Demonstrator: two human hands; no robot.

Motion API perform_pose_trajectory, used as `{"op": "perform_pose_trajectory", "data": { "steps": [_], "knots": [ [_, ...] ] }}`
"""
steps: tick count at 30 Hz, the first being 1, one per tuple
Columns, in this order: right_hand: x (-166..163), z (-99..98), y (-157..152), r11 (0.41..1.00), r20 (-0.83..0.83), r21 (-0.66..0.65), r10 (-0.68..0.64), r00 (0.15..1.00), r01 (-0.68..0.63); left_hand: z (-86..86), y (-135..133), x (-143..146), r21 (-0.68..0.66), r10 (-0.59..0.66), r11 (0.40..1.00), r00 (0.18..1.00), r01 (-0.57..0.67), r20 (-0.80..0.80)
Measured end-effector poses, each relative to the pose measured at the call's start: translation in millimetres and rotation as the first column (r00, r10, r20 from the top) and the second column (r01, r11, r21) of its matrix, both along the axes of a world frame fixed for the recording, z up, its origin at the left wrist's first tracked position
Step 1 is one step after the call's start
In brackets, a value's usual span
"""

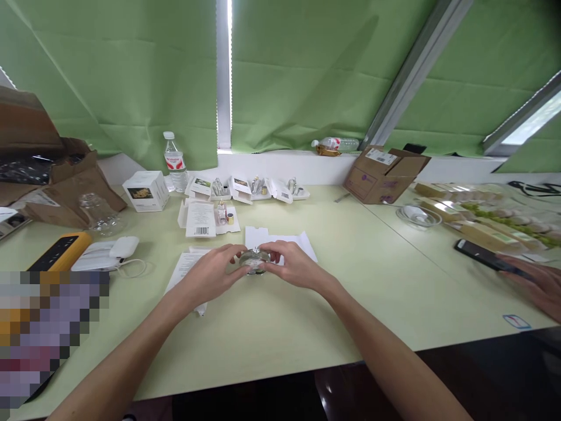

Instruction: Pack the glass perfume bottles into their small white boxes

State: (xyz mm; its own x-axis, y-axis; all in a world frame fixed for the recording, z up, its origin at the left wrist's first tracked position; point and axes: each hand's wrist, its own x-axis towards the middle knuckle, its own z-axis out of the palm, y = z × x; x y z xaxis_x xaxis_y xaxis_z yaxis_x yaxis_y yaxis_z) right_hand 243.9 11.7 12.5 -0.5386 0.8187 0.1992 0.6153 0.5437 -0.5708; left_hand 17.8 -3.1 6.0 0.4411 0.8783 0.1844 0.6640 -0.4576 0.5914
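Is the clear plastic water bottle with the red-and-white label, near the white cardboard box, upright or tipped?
Upright: the water bottle stands base down, its round white cap at the top.

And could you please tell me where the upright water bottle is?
In the head view, the water bottle stands left of centre, just behind and right of the closed white box, before the green blind.

My left hand [214, 269] and right hand [293, 264] hold a clear glass bottle [255, 262] between them over the table [267, 339]; white boxes [200, 219] lie beyond, near an upright water bottle [175, 162].
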Motion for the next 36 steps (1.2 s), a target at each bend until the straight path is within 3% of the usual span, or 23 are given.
{"op": "perform_pose_trajectory", "data": {
  "steps": [4,11,17,20,22,30,33,36],
  "knots": [
    [4.9,-3.4,5.8,0.997,0.025,0.029,-0.076,0.997,0.075,-6.0,1.7,-2.6,0.039,0.034,0.999,0.998,-0.032,-0.046],
    [9.9,-6.0,12.4,0.982,0.101,0.084,-0.178,0.979,0.17,-12.7,1.5,-3.6,0.123,-0.005,0.992,0.991,0.022,-0.133],
    [20.6,3.5,14.1,0.987,-0.013,-0.022,-0.157,0.987,0.157,-18.5,2.3,-3.5,0.169,-0.013,0.985,0.986,0.041,-0.167],
    [33.0,11.3,16.7,0.956,-0.069,-0.002,-0.294,0.953,0.295,-20.4,3.1,-2.7,0.185,-0.013,0.982,0.985,0.046,-0.172],
    [41.7,14.8,18.2,0.938,-0.013,-0.03,-0.347,0.938,0.346,-21.2,3.8,-1.8,0.196,-0.017,0.979,0.984,0.052,-0.176],
    [62.9,11.3,19.8,0.931,0.239,-0.237,-0.223,0.945,0.279,-17.9,2.9,3.1,0.212,0.015,0.977,0.987,0.02,-0.159],
    [61.7,7.4,20.5,0.937,0.286,-0.222,-0.203,0.937,0.271,-11.9,-0.4,9.1,0.176,-0.005,0.984,0.995,0.024,-0.103],
    [53.7,6.8,18.9,0.949,0.23,-0.19,-0.207,0.951,0.253,-7.7,-1.7,16.5,0.133,-0.05,0.989,0.995,0.062,-0.091]
  ]
}}
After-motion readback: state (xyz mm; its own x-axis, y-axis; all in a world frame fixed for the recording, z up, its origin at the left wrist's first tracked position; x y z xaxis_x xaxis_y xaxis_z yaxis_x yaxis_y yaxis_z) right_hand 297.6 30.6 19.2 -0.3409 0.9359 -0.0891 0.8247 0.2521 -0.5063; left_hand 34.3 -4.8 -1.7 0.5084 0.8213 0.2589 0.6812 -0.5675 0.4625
